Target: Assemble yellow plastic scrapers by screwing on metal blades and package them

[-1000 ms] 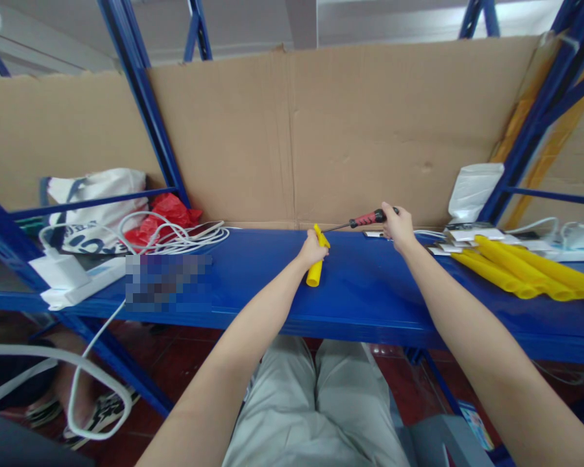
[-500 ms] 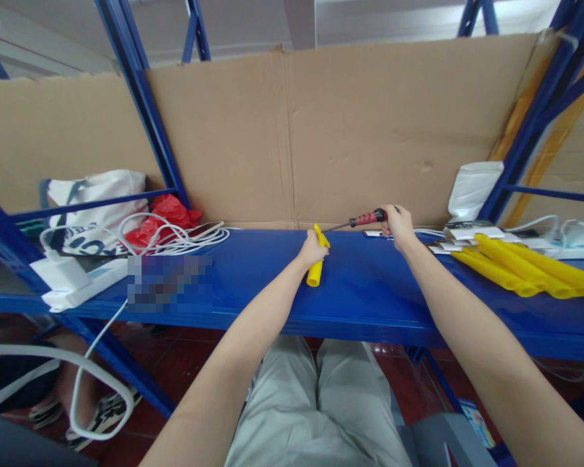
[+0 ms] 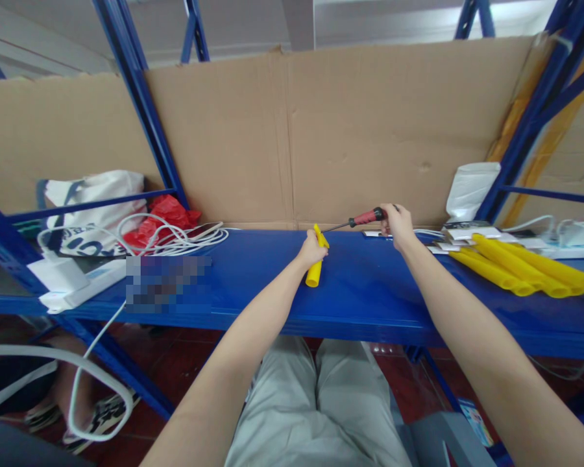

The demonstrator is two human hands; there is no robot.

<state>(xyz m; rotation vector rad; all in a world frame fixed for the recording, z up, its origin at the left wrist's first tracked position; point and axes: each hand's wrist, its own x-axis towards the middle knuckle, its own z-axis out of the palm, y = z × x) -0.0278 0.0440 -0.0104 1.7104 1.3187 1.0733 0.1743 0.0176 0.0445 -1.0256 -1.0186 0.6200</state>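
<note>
Over the blue shelf [image 3: 365, 292]: a yellow plastic tube [image 3: 313, 275] slants, its upper end toward the cardboard panel [image 3: 394, 123], its round mouth toward the shelf's near edge; whether it touches the shelf I cannot tell.
Left hand [image 3: 311, 250]: fingers wrapped round the tube's middle, grasping it just below the end where the shaft arrives.
Right hand [image 3: 398, 225]: gripping the rear of a red-and-black screwdriver [image 3: 366, 218], the fingers partly hiding its butt.
Screwdriver shaft [image 3: 337, 227]: slopes down leftward to the tube's upper end; its tip is too small to make out, so whether it is seated is unclear.
Tool angle: line the shaft up with whatever it bears on and press gently before any twist, since a slanted tip would probably slip on smooth plastic.
Tube support: bracing it firmly, perhaps against the shelf, should stop it rolling in the hand; the left fingers, so near the tip, are best held out of its line.
Yellow tube pile [image 3: 520, 268]: lies at the right, near the right forearm, so small wrist motions are safer than elbow sweeps.
</note>
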